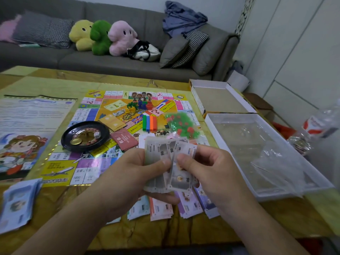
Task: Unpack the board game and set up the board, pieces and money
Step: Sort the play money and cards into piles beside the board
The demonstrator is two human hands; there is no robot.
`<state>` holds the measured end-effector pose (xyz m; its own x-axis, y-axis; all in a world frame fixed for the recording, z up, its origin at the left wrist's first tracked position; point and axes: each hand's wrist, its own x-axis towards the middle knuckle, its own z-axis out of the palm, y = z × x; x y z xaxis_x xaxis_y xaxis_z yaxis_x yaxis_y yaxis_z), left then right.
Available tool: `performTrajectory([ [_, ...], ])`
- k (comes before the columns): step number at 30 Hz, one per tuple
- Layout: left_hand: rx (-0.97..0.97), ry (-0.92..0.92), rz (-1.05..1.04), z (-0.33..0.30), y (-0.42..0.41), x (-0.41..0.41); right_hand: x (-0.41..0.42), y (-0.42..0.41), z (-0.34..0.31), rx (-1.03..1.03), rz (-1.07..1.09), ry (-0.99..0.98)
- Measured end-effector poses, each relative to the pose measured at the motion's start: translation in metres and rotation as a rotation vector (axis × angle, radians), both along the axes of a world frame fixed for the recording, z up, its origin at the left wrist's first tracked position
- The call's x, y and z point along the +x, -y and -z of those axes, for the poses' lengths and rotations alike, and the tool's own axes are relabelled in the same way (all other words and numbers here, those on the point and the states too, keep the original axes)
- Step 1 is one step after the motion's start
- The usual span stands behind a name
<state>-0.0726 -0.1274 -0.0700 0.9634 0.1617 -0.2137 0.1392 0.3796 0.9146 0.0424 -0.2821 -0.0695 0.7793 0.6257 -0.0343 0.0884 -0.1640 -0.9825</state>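
1. Two hands at work, close together near the front of the worktop (165,234). Left hand (127,173) curled round a thin stack of grey paper money (165,157), thumb on top. Right hand (207,168) pinching the top note at its edge with thumb and fingertip.
2. Very light, thin and bendy, that money. Easy to crease or tear, and likely to slip or blow away. Best held by the short edge, one note at a time, with a soft pinch.
3. Far left: a blue pile of money (16,205) at the worktop edge, and a big rules sheet (31,124) lying flat behind it.
4. Middle: the board (103,111) opened flat. On it, a black spinner dish (85,136) with a white die inside, a red card pack (124,139), coloured sticks (150,123), and a bag of tiny green and red houses (181,124). Small and light, those bits, easy to knock or roll.
5. Under the hands: more money piles (184,205) in pink and purple, side by side.
6. Right: the box lid (217,100) and the box tray (257,157), with clear plastic wrap inside. Crinkly and slippery, that wrap.
7. Worktop shiny and yellow, so paper may slide on it.
8. Behind: a grey sofa (114,61) with cushions and three plush toys (103,36), then a white wall on the right.
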Motion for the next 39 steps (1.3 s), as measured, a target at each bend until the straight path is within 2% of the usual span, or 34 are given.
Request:
performTrajectory([
  [6, 0.155, 0.015, -0.178, 0.004, 0.004, -0.002, -0.002, -0.002, 0.001, 0.040, -0.010, -0.055],
  [11, 0.213, -0.005, -0.184, 0.007, 0.002, -0.002, -0.001, -0.003, 0.002, 0.021, -0.046, -0.025],
  [17, -0.030, 0.036, -0.082, 0.003, -0.002, -0.002, 0.005, -0.002, 0.002, 0.043, 0.055, 0.005],
  [23, 0.222, 0.009, -0.173, 0.015, -0.008, -0.001, 0.002, -0.004, 0.003, 0.026, -0.035, -0.059],
  [25, 0.253, 0.003, -0.192, 0.015, -0.007, -0.002, 0.000, -0.004, 0.003, 0.027, -0.055, -0.038],
  [27, 0.235, 0.003, -0.187, 0.012, -0.005, -0.002, 0.000, -0.004, 0.004, 0.031, -0.050, -0.009],
  [31, 0.025, 0.001, -0.147, 0.004, -0.003, -0.003, 0.001, -0.004, 0.004, 0.040, 0.009, 0.008],
  [32, 0.027, 0.010, -0.137, 0.003, -0.003, -0.003, 0.002, -0.004, 0.004, 0.045, 0.017, 0.003],
  [39, 0.224, 0.006, -0.225, 0.014, -0.007, -0.003, 0.000, -0.004, 0.004, 0.065, -0.020, -0.049],
])
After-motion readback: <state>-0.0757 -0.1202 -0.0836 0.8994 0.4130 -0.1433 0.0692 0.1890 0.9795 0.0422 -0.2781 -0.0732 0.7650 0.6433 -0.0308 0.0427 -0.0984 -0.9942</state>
